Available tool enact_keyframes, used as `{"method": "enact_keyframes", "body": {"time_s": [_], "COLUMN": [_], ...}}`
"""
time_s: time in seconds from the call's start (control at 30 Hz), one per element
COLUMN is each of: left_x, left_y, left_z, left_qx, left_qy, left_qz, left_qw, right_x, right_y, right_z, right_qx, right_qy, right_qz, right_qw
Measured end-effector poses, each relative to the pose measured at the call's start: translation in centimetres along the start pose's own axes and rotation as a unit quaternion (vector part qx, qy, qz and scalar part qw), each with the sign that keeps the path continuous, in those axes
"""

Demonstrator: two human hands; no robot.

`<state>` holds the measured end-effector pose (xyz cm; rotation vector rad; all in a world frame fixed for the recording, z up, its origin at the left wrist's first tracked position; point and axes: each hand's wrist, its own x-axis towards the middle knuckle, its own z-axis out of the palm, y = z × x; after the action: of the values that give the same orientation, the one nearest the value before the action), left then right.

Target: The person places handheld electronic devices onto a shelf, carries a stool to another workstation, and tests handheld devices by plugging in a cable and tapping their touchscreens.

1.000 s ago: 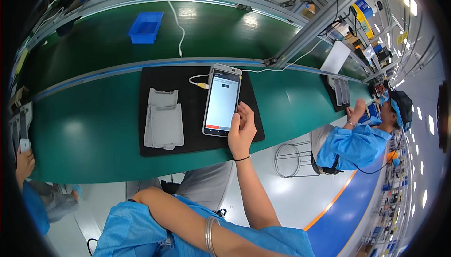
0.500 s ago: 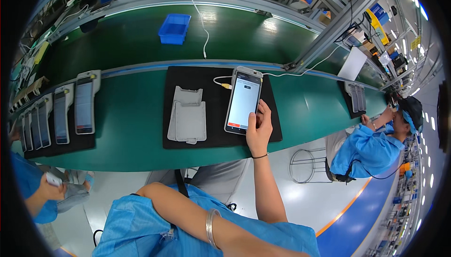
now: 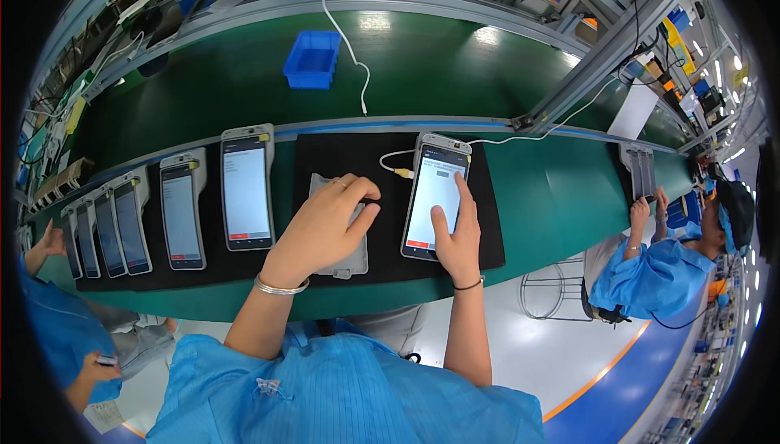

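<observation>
On a black mat [image 3: 483, 200] lies a white handheld terminal [image 3: 431, 200] with its screen lit and a yellow-tipped white cable at its left side. My right hand [image 3: 460, 251] rests at its lower right, index finger stretched over the screen and thumb at the lower screen; the fingers are apart and grip nothing. My left hand [image 3: 321, 229] hovers over grey plastic covers [image 3: 353, 257] left of the terminal. Its fingers are bent, with the thumb apart, and nothing shows between them. It hides most of the covers; contact cannot be made out.
Several similar terminals [image 3: 246, 192] stand in a row on the left. A blue bin [image 3: 312, 60] and a hanging white cable [image 3: 363, 95] are beyond the table's metal rail. Co-workers sit at right [image 3: 650, 273] and left [image 3: 69, 322], the left one's hand near the row.
My left hand has come up from my lap area to above the covers. The row of terminals has slid right, close to my mat. My right index finger now reaches higher over the screen.
</observation>
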<state>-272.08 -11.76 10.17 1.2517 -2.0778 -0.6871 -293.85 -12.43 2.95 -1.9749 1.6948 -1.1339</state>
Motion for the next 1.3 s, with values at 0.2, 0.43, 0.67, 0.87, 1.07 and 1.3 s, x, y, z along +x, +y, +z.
{"method": "enact_keyframes", "body": {"time_s": [0.2, 0.43, 0.67, 0.87, 1.07, 1.3], "left_x": [-1.9, -4.4, -5.2, -4.4, -4.8, -7.6], "left_y": [-2.6, -3.2, -3.6, -5.5, -5.7, -8.8], "left_z": [0.6, 1.0, -1.6, -2.4, -2.8, -4.4], "left_qx": [0.055, 0.050, 0.258, 0.184, 0.178, 0.253], "left_qy": [0.059, 0.069, 0.240, 0.245, 0.268, 0.295], "left_qz": [-0.091, -0.143, -0.190, -0.299, -0.321, -0.263], "left_qw": [0.993, 0.986, 0.916, 0.904, 0.891, 0.883], "right_x": [-0.4, 0.5, 1.0, 1.1, 1.3, 1.3], "right_y": [-0.6, 0.2, 4.2, 4.9, 7.4, 7.2], "right_z": [-0.9, -1.4, -3.9, -3.1, -3.5, -4.6], "right_qx": [0.188, 0.202, -0.134, -0.236, -0.107, -0.104], "right_qy": [-0.021, 0.004, 0.072, 0.047, 0.098, 0.102], "right_qz": [0.144, 0.138, 0.202, 0.215, 0.192, 0.218], "right_qw": [0.971, 0.970, 0.967, 0.947, 0.971, 0.965]}}
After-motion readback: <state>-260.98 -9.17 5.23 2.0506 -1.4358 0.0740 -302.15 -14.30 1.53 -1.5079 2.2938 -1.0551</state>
